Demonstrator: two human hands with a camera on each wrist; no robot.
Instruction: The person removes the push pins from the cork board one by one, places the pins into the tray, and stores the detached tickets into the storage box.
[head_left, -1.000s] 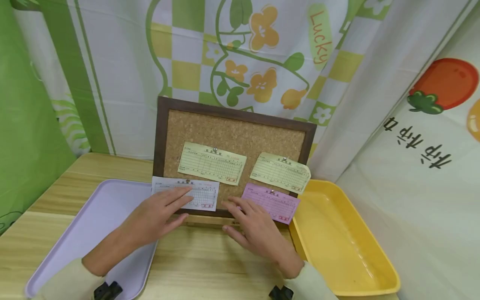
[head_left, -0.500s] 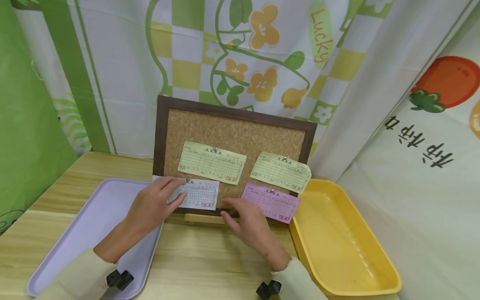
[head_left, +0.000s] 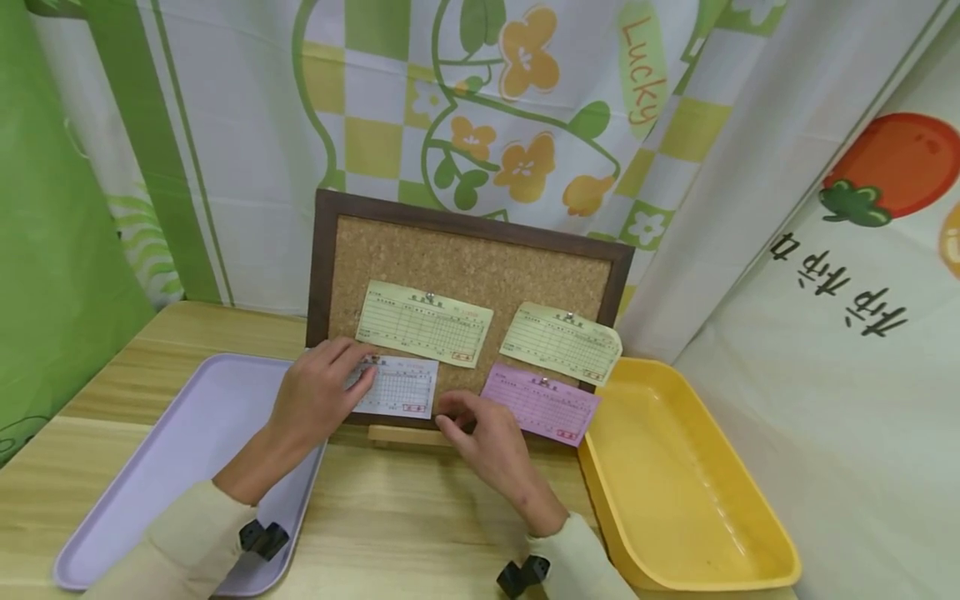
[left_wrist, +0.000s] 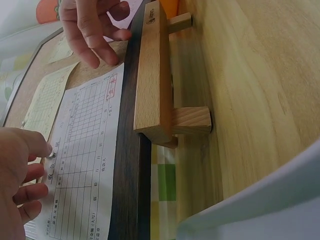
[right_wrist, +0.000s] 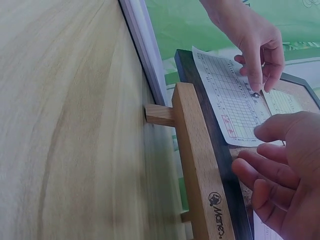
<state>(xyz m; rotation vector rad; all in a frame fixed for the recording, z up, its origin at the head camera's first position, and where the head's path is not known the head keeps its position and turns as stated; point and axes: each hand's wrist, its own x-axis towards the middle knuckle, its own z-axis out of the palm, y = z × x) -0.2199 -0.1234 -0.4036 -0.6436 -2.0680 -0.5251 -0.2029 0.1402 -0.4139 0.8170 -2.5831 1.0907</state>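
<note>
My left hand (head_left: 313, 393) has its thumb and a bent finger at the silver pushpin (right_wrist: 256, 95) on the upper edge of a white printed slip (head_left: 403, 389). That slip lies against the lower left of a cork board (head_left: 480, 258). In the right wrist view the pushpin shows between the thumb and finger tips. My right hand (head_left: 495, 437) hovers by the board's lower edge with loosely bent fingers and nothing in them. Its thumb overlaps the white slip's corner in the right wrist view. A pink slip (head_left: 542, 405) is pinned to the right of that hand.
Two yellow slips (head_left: 425, 323) are pinned higher up. The dark-framed board leans on a wooden stand (left_wrist: 155, 75). A lilac tray (head_left: 187, 450) lies at the left of the table, and a deep yellow tray (head_left: 675, 467) stands at the right. Printed curtains hang behind.
My left hand has moved from over the white slip up to its pushpin, its fingers now bent. The right hand has shifted slightly left, its fingers more curled. The slips stay in place.
</note>
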